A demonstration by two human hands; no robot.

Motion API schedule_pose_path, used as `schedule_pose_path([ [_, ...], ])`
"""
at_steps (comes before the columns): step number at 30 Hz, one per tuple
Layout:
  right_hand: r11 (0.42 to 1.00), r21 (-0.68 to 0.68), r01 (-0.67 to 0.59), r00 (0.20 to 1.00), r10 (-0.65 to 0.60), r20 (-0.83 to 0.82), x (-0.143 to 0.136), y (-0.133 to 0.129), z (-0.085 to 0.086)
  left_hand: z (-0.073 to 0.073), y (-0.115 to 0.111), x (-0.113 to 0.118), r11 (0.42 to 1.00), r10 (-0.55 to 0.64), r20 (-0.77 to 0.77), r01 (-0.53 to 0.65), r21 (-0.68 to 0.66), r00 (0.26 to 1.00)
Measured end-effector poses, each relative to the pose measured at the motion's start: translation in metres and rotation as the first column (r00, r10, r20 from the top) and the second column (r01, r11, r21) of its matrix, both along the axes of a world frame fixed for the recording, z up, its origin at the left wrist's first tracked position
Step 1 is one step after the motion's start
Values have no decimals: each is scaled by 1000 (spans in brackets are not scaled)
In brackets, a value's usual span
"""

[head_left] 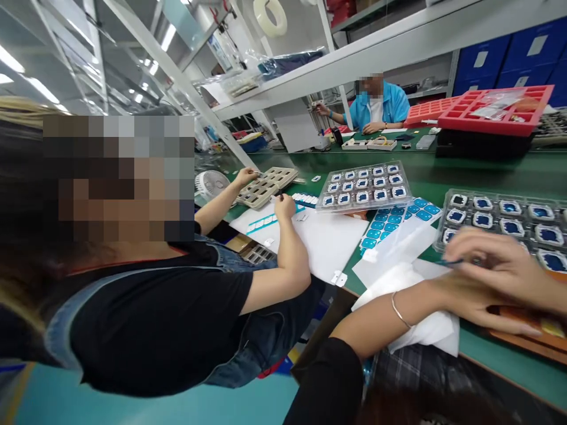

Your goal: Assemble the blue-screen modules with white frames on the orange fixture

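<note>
My left hand (481, 301) reaches in from below, a bracelet on its wrist. It lies palm down with fingers stretched out over an orange-brown board (527, 348). My right hand (500, 257) comes from the right edge, above the left one, and pinches a thin blue piece (450, 262) whose exact kind I cannot make out. Behind both hands stands a clear plastic tray (520, 203) of white-framed parts with dark blue faces, partly covered by my right hand. Crumpled white paper (432, 330) lies under my left forearm.
To the left, a co-worker in a black shirt (168, 319) bends over a beige tray (270, 186). Another filled clear tray (365, 188) and blue sticker sheets (383, 227) lie on the green bench. Red trays (496, 112) are stacked behind. Another person in blue (394, 103) sits across.
</note>
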State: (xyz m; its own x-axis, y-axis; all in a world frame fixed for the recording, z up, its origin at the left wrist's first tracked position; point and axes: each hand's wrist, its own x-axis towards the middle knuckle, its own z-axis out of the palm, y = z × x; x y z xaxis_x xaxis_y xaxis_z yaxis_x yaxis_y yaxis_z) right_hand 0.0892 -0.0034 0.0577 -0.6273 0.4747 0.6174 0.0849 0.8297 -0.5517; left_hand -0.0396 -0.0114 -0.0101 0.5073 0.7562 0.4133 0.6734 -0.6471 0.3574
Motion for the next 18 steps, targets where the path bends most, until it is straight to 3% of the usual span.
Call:
schedule_pose_path([
  [1,992,84,90,996,-89,-22,27,0,-3,4,3,9,979,-202,-19,202,16,979],
  [2,972,130,194,981,-190,-44,51,-2,-5,8,5,16,908,-414,-52,417,43,909],
  [3,941,171,292,956,-283,-79,71,-4,-8,11,6,18,849,-519,-77,524,63,851],
  [4,905,216,367,929,-348,-121,87,-7,-10,12,6,18,833,-542,-74,547,82,837],
  [6,850,319,419,907,-381,-177,106,-14,-16,9,7,14,831,-544,-1,538,142,839],
  [10,809,471,352,924,-381,-37,115,-20,-32,-4,11,3,871,-475,218,420,254,853],
  [14,852,436,290,940,-340,39,114,-23,-40,-6,12,1,884,-446,330,352,306,832],
  [18,893,396,213,954,-278,114,114,-27,-40,-1,9,1,871,-469,269,391,298,841],
])
